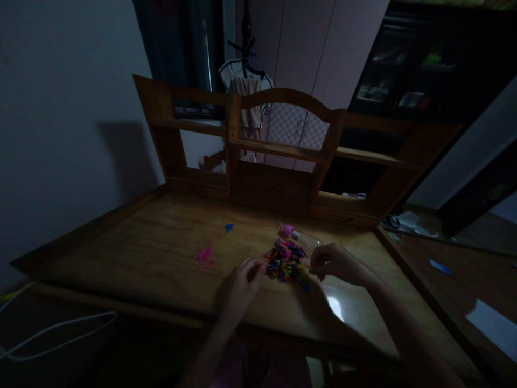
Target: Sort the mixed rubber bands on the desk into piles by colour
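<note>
Flanking the pile: two hands, well apart from each other, palms turned inward, forearms rising from the near edge.
Left hand (243,284): thumb and forefinger extended, tips close together at the pile's left edge; I cannot tell whether they pinch a piece.
Right hand (334,262): wrist bent, fingers curled down at the pile's right edge; its grip is too dark to tell.
Pile (285,260): one heap of small, glossy, thin pieces between the hands, pink, blue, yellow and dark (too tangled to count).
Smaller clusters: two, left of the pile; one pink cluster (205,257), one blue cluster (228,227) farther back.
Pink object (287,230): one, rounded, pale at one end, just behind the pile.
Worktop (133,237): smooth, grained wood, backed by one wooden shelf unit (278,147) with an arched top.
</note>
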### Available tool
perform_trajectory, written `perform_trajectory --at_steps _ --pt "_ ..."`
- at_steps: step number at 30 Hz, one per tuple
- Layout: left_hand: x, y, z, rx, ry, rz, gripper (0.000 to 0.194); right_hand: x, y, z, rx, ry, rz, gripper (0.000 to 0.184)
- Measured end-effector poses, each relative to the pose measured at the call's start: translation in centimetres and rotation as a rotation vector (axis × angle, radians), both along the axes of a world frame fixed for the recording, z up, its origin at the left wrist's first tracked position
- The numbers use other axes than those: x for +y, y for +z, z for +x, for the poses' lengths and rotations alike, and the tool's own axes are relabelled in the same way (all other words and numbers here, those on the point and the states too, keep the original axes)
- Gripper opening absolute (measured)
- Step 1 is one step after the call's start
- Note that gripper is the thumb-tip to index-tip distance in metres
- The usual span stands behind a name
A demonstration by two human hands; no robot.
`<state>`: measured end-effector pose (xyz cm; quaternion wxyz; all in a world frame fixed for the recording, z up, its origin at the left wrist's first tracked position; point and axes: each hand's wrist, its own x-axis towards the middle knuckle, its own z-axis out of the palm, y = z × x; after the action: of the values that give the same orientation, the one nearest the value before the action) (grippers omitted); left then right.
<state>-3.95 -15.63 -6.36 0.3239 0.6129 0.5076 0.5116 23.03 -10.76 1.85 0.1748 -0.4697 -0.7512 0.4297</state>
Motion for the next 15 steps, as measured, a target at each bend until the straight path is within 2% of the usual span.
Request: perform_trajectory --at_steps 3,7,12,15 --pt "-0.1 0.1 0.0 0.010 0.004 -0.011 0.023 -0.2 -0.7 -0.3 -0.016 -0.002 0.025 0.013" --pt "0.0 0.1 0.0 0.009 0.010 -0.013 0.024 -0.6 -1.7 0.0 -0.111 0.005 0.142 0.015" --pt "0.2 -0.3 -0.1 0.009 -0.002 -0.018 0.023 -0.5 -1.7 0.8 -0.107 -0.022 0.205 0.017" --pt "0.2 -0.5 -0.1 0.008 -0.004 -0.019 0.023 -0.2 -2.2 0.1 -0.116 -0.054 0.246 0.013"
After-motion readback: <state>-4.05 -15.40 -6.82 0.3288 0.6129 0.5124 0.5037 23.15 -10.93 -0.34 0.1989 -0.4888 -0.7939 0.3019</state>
